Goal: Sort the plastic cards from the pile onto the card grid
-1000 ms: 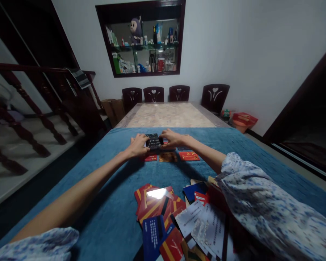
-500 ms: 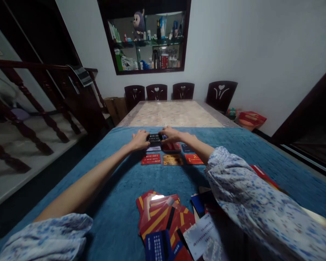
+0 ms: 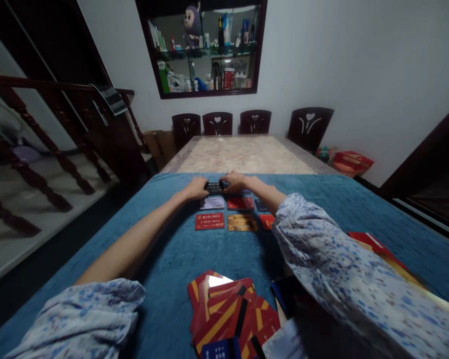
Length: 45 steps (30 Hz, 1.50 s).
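Observation:
At the far side of the blue cloth, a black card (image 3: 214, 187) with pale print lies between my two hands. My left hand (image 3: 198, 188) has its fingers closed on the card's left edge, and my right hand (image 3: 232, 182) grips its right edge. Just nearer lie a whitish card (image 3: 212, 203), a red card (image 3: 241, 203) and a dark blue card (image 3: 261, 205). The row closest to me holds a red card with white print (image 3: 209, 221), a gold card (image 3: 242, 222) and an orange-red card (image 3: 267, 221), partly behind my right forearm.
A loose heap of red and yellow striped cards (image 3: 228, 309) lies in front of me, with a blue card (image 3: 221, 349) and a white card (image 3: 284, 341) at its near side. More red cards (image 3: 374, 244) lie right. Chairs (image 3: 255, 122) stand beyond the table.
Both hands and the black card have shifted slightly away from the whitish card, which now shows more fully. The view has tilted a little, and my left forearm sits farther right.

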Available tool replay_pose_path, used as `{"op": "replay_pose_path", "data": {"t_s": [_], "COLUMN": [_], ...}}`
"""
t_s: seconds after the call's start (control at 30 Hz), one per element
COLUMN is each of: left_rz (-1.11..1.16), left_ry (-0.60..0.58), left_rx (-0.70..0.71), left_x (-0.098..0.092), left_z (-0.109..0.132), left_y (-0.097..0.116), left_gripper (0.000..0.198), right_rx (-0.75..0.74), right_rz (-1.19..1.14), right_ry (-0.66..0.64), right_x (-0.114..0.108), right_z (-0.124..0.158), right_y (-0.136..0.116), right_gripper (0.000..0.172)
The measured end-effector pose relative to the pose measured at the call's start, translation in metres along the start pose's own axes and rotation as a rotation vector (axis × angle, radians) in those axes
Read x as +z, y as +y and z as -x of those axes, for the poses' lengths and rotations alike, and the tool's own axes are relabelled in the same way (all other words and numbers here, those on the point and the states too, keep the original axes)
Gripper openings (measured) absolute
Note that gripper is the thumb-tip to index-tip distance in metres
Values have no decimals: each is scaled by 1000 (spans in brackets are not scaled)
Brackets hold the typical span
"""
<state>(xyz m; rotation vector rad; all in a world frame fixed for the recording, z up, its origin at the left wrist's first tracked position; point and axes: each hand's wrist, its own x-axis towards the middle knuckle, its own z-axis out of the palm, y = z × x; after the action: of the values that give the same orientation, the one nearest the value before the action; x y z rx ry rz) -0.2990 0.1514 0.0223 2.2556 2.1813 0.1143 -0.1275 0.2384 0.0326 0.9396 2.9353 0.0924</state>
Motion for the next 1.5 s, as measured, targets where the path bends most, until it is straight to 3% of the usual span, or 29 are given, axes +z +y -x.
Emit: {"op": "replay_pose_path", "data": {"t_s": [0.17, 0.7, 1.17, 1.5], "left_rz": [36, 73, 142, 195], "left_ry": [-27, -129, -65, -33], "left_rx": [-5, 43, -12, -42], "left_x": [2, 0, 9, 14], "left_z": [-5, -17, -17, -12], "left_y": [-4, -9, -15, -21], "left_gripper": [37, 33, 71, 76], "right_rx": [-7, 71, 70, 78], "right_rz": [-14, -17, -3, 28], "right_ry": [-52, -148, -125, -33], "right_x": [0, 0, -4, -11], "right_z": [-9, -28, -25, -1], "right_y": [2, -8, -8, -2], "right_gripper": [46, 48, 59, 76]}}
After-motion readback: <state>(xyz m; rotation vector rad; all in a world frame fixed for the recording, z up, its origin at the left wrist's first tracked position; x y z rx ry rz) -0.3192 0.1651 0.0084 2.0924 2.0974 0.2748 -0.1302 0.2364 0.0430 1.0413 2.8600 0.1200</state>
